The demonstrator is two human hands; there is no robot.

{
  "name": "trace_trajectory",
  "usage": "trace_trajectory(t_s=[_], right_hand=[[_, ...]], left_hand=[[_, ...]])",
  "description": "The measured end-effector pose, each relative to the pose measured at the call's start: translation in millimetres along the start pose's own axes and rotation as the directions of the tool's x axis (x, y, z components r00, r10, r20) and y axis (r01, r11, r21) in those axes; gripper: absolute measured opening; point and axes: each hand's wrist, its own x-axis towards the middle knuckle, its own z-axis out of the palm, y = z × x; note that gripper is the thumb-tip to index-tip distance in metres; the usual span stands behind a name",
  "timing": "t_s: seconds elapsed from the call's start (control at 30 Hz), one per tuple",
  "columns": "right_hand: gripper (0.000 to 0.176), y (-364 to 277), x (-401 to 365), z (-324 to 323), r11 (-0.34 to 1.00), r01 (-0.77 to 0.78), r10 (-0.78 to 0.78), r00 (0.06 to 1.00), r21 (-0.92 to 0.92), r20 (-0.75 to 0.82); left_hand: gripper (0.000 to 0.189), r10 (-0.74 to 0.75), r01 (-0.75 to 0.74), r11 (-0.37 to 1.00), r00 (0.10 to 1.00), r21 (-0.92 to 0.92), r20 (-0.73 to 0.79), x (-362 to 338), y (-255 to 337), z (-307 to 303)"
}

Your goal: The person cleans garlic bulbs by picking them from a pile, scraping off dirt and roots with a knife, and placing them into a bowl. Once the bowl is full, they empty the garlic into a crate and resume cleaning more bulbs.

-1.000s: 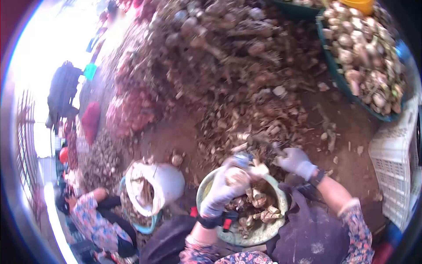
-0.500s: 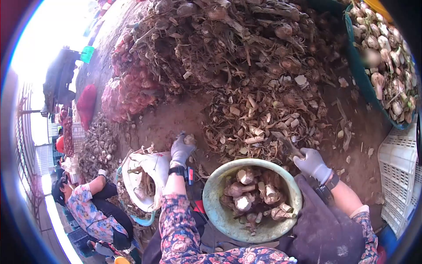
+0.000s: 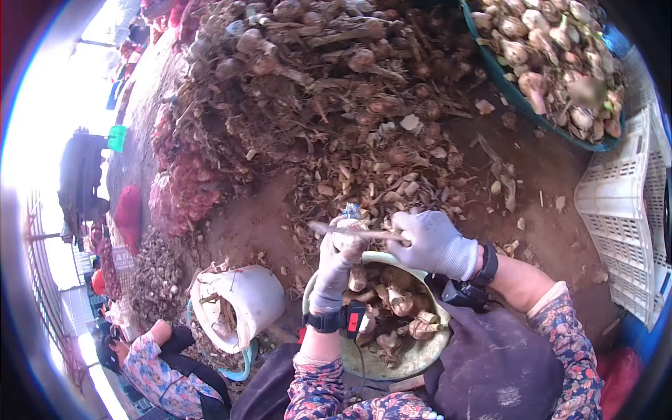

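Gloved, my left hand (image 3: 334, 269) is closed around a garlic bulb (image 3: 348, 241) above the far left rim of the basin. My right hand (image 3: 435, 243), also gloved, grips a knife (image 3: 374, 234), its blade lying across the bulb and pointing left. Below both hands the pale green basin (image 3: 420, 366) holds several garlic bulbs (image 3: 400, 301) with cut stems. My left hand partly hides the held bulb, and the knife's handle is mostly inside my right fist.
A large heap of dried garlic (image 3: 315, 84) lies ahead, with trimmings in front. A white bucket (image 3: 255, 297) lies tipped on the left, near another person (image 3: 164, 364). At right stand a green-rimmed tub (image 3: 514, 98) of garlic and white crates (image 3: 616, 203).
My left hand has moved right with the garlic bulb, over the basin. My right hand has brought the knife left to meet it. The view has shifted somewhat.
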Motion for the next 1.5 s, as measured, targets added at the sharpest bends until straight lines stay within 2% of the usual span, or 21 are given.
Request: trace_trajectory(t_s=[0.03,0.13,0.23,0.27,0.37,0.5,0.57,0.7,0.73,0.8,0.83,0.87,0.9,0.97,1.03,1.1,1.17,1.27,1.37,1.4,1.5], right_hand=[[0.022,-4,-2,-5,0.997,0.06,-0.059,0.998,-0.047,0.013],[0.026,-7,-8,-15,0.991,0.091,-0.082,0.993,-0.102,0.085],[0.027,-4,-12,-20,0.984,0.123,-0.112,0.99,-0.127,0.09],[0.026,-3,-15,-20,0.984,0.124,-0.114,0.99,-0.128,0.086],[0.028,1,-19,-19,0.984,0.129,-0.121,0.99,-0.123,0.069],[0.033,21,-19,-4,0.983,0.15,-0.15,0.989,-0.105,0.01],[0.032,38,-17,3,0.973,0.18,-0.183,0.983,-0.148,-0.007],[0.032,59,-14,15,0.969,0.217,-0.225,0.972,-0.121,-0.06],[0.028,60,-14,14,0.974,0.177,-0.183,0.983,-0.14,-0.031],[0.024,79,-2,5,0.967,-0.199,0.194,0.98,-0.161,-0.045],[0.023,127,11,3,0.848,-0.483,0.482,0.874,-0.218,-0.061],[0.025,147,3,-7,0.845,-0.508,0.433,0.833,-0.167,-0.346],[0.027,128,-7,-37,0.851,-0.52,0.467,0.815,-0.076,-0.344],[0.027,106,-21,-41,0.923,-0.382,0.355,0.812,0.036,-0.463],[0.025,101,-22,-29,0.926,-0.377,0.361,0.885,0.004,-0.293],[0.025,91,-34,-12,0.89,-0.427,0.451,0.876,0.159,-0.17],[0.025,83,-44,0,0.884,-0.39,0.43,0.895,0.26,-0.118],[0.024,71,-34,10,0.914,-0.33,0.368,0.92,0.235,-0.139],[0.024,59,-24,8,0.917,-0.309,0.344,0.933,0.255,-0.108],[0.025,63,-20,10,0.958,-0.216,0.247,0.956,0.188,-0.156],[0.026,27,-4,-20,0.939,-0.061,0.174,0.933,0.34,-0.316]], left_hand=[[0.066,-0.032,0.021,0.992,0.996,-0.123,-0.089,-10,13,22],[0.078,0.058,-0.049,0.987,0.997,0.155,-0.053,-4,29,36],[0.08,0.073,-0.072,0.994,0.997,0.082,-0.014,-7,30,42],[0.081,0.081,-0.081,0.996,0.997,-0.042,0.012,-6,28,44],[0.069,0.143,-0.143,0.982,0.99,0.12,0.011,-3,17,41],[0.06,0.018,-0.028,0.995,0.993,-0.091,-0.118,-14,20,63],[0.056,0.099,-0.1,0.995,0.987,0.001,-0.127,-12,5,60],[0.054,0.054,-0.066,0.996,0.98,-0.058,-0.189,-13,6,76],[0.051,0.072,-0.086,0.995,0.977,-0.058,-0.203,-13,10,79],[0.038,0.186,-0.177,0.958,0.982,0.226,-0.019,-30,33,90],[0.033,0.214,-0.231,0.903,0.973,0.362,0.088,-41,47,93],[0.042,0.123,-0.129,0.966,0.992,0.225,0.042,-45,52,89],[0.051,0.03,-0.03,0.997,1.0,0.077,-0.004,-50,56,85],[0.06,0.032,-0.027,0.997,0.997,0.074,-0.065,-36,51,82],[0.053,0.086,-0.074,0.992,0.99,0.106,-0.114,-24,34,67],[0.053,0.108,-0.117,0.993,0.967,-0.024,-0.232,-21,26,65],[0.061,0.113,-0.208,0.911,0.956,-0.355,-0.27,-20,11,61],[0.059,0.006,-0.068,0.679,0.996,-0.731,-0.087,-16,5,59],[0.044,-0.252,-0.028,0.753,0.911,-0.657,-0.328,-7,-6,68],[0.041,-0.263,-0.024,0.78,0.894,-0.626,-0.363,-1,-5,73],[0.035,-0.237,-0.03,0.862,0.859,-0.507,-0.454,10,-5,85]])
